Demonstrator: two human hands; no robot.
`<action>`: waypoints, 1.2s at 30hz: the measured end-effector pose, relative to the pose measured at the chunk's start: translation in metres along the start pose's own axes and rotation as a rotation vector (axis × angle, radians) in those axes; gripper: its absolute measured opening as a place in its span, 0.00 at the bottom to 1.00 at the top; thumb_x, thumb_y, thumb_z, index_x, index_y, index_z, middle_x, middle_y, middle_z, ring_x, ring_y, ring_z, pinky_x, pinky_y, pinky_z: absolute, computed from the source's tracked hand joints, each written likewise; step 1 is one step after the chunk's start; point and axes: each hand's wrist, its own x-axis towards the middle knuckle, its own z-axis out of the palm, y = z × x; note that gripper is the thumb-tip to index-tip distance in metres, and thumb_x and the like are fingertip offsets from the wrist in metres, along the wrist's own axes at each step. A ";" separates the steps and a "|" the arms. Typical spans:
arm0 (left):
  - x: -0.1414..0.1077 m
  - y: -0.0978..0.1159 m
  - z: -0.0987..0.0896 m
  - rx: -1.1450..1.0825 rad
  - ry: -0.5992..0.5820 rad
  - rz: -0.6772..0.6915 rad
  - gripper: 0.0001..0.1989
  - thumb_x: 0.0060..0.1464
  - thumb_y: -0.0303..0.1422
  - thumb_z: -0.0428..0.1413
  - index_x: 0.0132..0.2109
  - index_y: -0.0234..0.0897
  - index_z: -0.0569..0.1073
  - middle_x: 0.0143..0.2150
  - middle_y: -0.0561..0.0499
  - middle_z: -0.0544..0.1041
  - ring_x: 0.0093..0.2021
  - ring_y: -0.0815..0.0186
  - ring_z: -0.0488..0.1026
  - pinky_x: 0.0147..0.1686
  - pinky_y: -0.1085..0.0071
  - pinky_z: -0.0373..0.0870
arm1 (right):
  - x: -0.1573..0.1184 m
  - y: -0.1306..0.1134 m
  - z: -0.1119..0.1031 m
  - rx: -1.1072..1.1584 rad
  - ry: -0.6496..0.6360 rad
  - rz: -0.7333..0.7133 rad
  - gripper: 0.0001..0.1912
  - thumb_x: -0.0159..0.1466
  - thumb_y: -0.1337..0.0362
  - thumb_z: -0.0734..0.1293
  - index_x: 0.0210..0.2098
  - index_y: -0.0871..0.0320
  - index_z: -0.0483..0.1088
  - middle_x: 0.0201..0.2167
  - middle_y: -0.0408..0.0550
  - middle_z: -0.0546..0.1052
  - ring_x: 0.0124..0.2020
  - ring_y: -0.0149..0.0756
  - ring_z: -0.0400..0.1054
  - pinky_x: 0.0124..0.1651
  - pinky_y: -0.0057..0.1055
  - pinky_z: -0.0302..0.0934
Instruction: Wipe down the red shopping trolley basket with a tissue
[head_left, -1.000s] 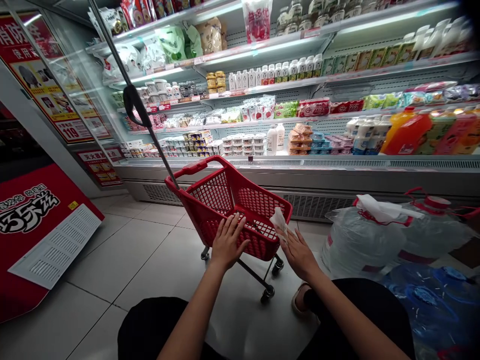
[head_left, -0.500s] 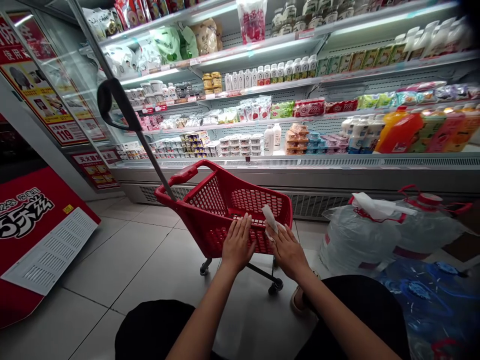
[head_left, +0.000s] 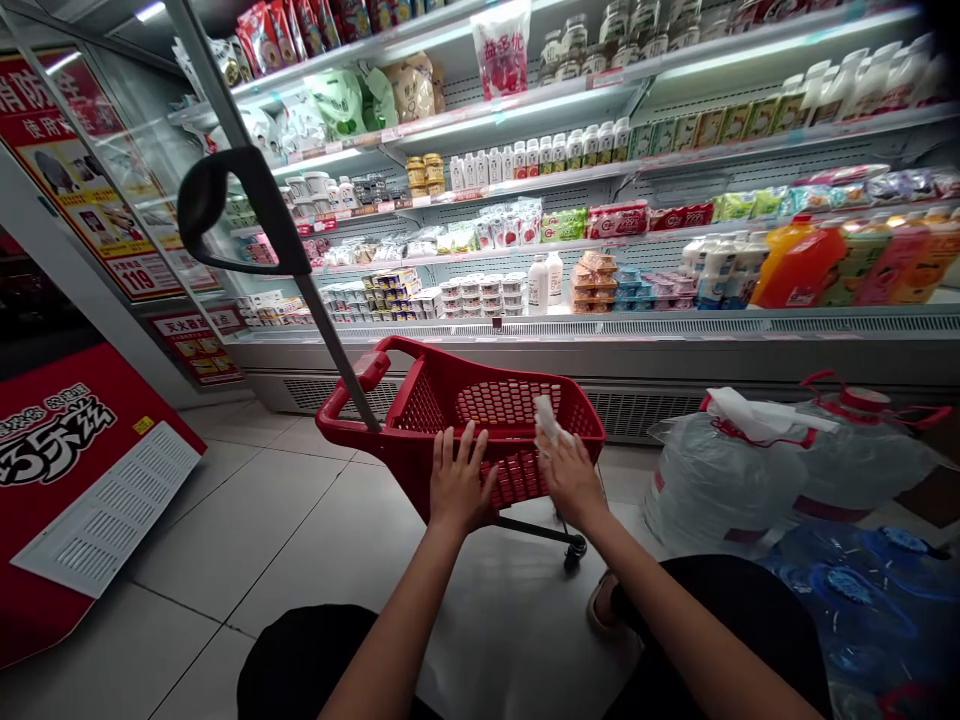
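Observation:
A red shopping basket cart (head_left: 495, 400) stands in front of me, its near side facing my hands. My left hand (head_left: 459, 480), fingers spread, lies against that near side with nothing in it. My right hand (head_left: 571, 480) is at the near right part of the rim and presses a crumpled white wipe (head_left: 549, 420) there; the wipe sticks up past the fingertips. A grey pole with a black loop handle (head_left: 244, 212) slants down across the cart's left end.
Behind the cart runs a refrigerated shelf (head_left: 675, 325) of dairy and drinks. Wrapped water jugs (head_left: 720, 480) and blue bottles (head_left: 847, 585) stand at the right. A red freezer (head_left: 45, 560) is at the left. My knees flank the floor (head_left: 300, 540) before the cart.
The cart has shifted slightly right and turned a little. The black handle looks larger and lower. My left hand has moved slightly left with its fingers wider apart; my right hand still has the wipe.

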 end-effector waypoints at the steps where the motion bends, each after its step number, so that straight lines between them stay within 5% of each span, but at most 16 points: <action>1: -0.001 0.003 0.001 0.004 -0.004 0.008 0.33 0.66 0.43 0.55 0.74 0.43 0.61 0.77 0.48 0.58 0.75 0.42 0.53 0.74 0.41 0.47 | 0.003 -0.019 0.002 0.032 -0.006 -0.067 0.31 0.78 0.56 0.47 0.77 0.53 0.47 0.73 0.49 0.61 0.75 0.45 0.53 0.76 0.56 0.41; 4: -0.003 0.008 0.001 0.026 -0.014 0.038 0.38 0.65 0.39 0.53 0.77 0.38 0.52 0.78 0.48 0.54 0.75 0.47 0.55 0.75 0.46 0.48 | 0.008 -0.062 0.001 0.111 -0.021 -0.184 0.31 0.78 0.58 0.48 0.78 0.53 0.43 0.75 0.47 0.58 0.75 0.44 0.52 0.77 0.54 0.41; 6: -0.004 0.007 -0.001 0.039 -0.016 0.070 0.38 0.65 0.36 0.51 0.78 0.35 0.49 0.78 0.47 0.53 0.75 0.51 0.55 0.75 0.51 0.49 | 0.006 -0.067 -0.005 0.134 -0.032 -0.207 0.31 0.78 0.58 0.48 0.78 0.53 0.41 0.75 0.45 0.59 0.74 0.42 0.54 0.78 0.53 0.40; 11: -0.004 -0.008 -0.022 0.045 0.004 0.185 0.35 0.66 0.32 0.50 0.77 0.37 0.51 0.79 0.47 0.51 0.77 0.57 0.51 0.76 0.57 0.50 | -0.004 -0.004 -0.026 0.044 -0.067 -0.119 0.30 0.79 0.55 0.46 0.78 0.50 0.44 0.72 0.44 0.65 0.72 0.41 0.59 0.77 0.54 0.40; 14: -0.004 -0.024 -0.040 0.063 0.062 0.117 0.30 0.68 0.37 0.50 0.75 0.41 0.59 0.79 0.48 0.53 0.78 0.52 0.48 0.76 0.49 0.47 | -0.004 0.039 -0.034 -0.041 -0.061 -0.024 0.31 0.78 0.54 0.45 0.78 0.51 0.42 0.71 0.45 0.66 0.71 0.42 0.60 0.77 0.55 0.41; 17: -0.005 -0.032 -0.051 0.075 0.085 0.030 0.27 0.68 0.37 0.50 0.72 0.42 0.65 0.75 0.44 0.63 0.75 0.46 0.55 0.75 0.41 0.44 | 0.002 0.049 -0.035 -0.076 -0.038 0.018 0.31 0.78 0.55 0.45 0.78 0.52 0.42 0.70 0.46 0.67 0.69 0.42 0.63 0.76 0.54 0.43; 22: -0.006 -0.019 -0.048 0.070 0.087 -0.036 0.28 0.65 0.37 0.53 0.70 0.39 0.67 0.66 0.39 0.73 0.69 0.42 0.64 0.73 0.38 0.49 | 0.011 -0.022 -0.023 0.044 0.023 -0.099 0.31 0.78 0.58 0.46 0.77 0.57 0.48 0.64 0.52 0.74 0.64 0.45 0.69 0.76 0.56 0.46; 28: -0.009 -0.014 -0.046 0.125 0.088 -0.032 0.37 0.66 0.26 0.46 0.78 0.29 0.43 0.75 0.35 0.60 0.75 0.49 0.58 0.73 0.48 0.54 | 0.012 -0.134 -0.017 0.319 0.023 -0.299 0.30 0.78 0.59 0.49 0.77 0.57 0.46 0.70 0.51 0.67 0.71 0.44 0.61 0.75 0.53 0.52; 31: -0.010 -0.016 -0.047 0.138 0.105 -0.028 0.39 0.66 0.24 0.45 0.78 0.29 0.38 0.77 0.34 0.54 0.76 0.50 0.56 0.73 0.49 0.55 | 0.008 -0.134 -0.022 0.336 0.015 -0.377 0.31 0.77 0.62 0.50 0.78 0.56 0.43 0.70 0.51 0.67 0.72 0.42 0.60 0.76 0.53 0.51; 36: -0.010 -0.014 -0.049 0.103 0.080 -0.003 0.50 0.56 0.22 0.53 0.79 0.33 0.36 0.79 0.34 0.47 0.76 0.46 0.55 0.72 0.45 0.54 | -0.004 -0.075 -0.026 0.240 0.028 -0.291 0.31 0.77 0.62 0.49 0.78 0.51 0.41 0.72 0.45 0.64 0.71 0.41 0.61 0.76 0.53 0.51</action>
